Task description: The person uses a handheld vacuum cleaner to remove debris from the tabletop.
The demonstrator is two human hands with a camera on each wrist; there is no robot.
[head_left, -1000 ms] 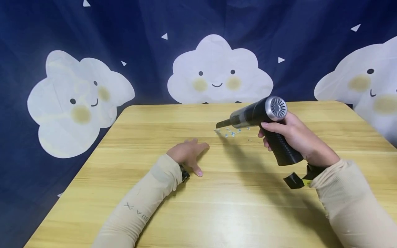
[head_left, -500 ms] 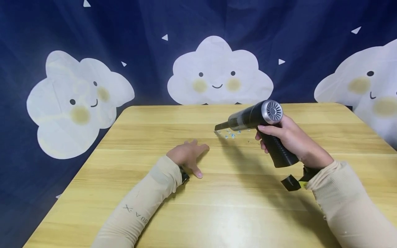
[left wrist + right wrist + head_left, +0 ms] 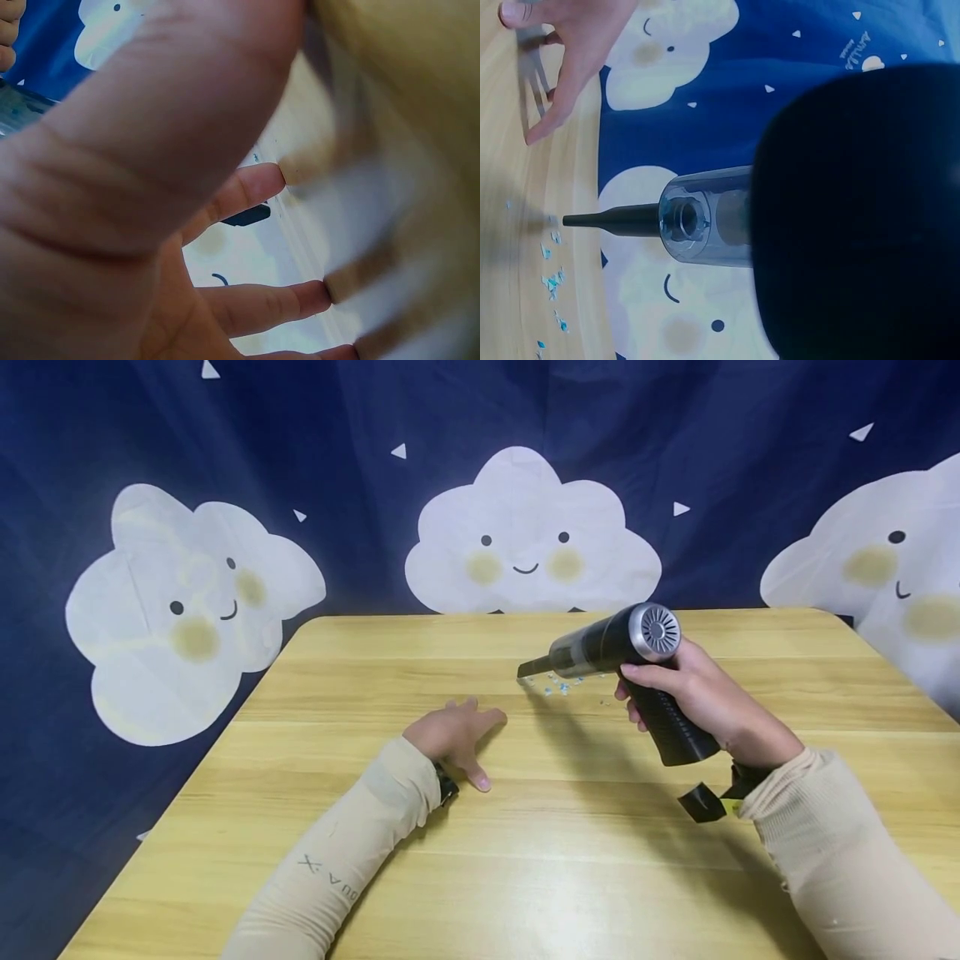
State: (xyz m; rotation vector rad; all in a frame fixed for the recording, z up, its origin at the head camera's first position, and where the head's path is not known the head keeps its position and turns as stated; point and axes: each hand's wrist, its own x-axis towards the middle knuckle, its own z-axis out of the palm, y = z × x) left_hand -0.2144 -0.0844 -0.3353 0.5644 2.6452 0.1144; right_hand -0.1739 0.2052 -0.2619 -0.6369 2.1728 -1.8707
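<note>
My right hand (image 3: 701, 693) grips the black handle of a handheld vacuum cleaner (image 3: 607, 643), thumb near the top of the handle. Its clear dust cup (image 3: 712, 217) and narrow black nozzle (image 3: 615, 220) point left and down, the tip just over the table. Scattered beside and under the nozzle lie small blue and white scraps (image 3: 558, 687), seen closer as bits (image 3: 553, 281) in the right wrist view. My left hand (image 3: 456, 735) rests with spread fingertips on the table, left of the scraps, holding nothing. Its fingers (image 3: 262, 307) touch the tabletop in the left wrist view.
The wooden table (image 3: 375, 877) has rounded far corners. Right behind its far edge hangs a dark blue curtain (image 3: 352, 527) printed with smiling clouds. A black strap piece (image 3: 702, 803) sticks out from my right wrist.
The vacuum cleaner in my right hand has shifted slightly left and down, its nozzle tip ending a little further left. My left hand stays in place.
</note>
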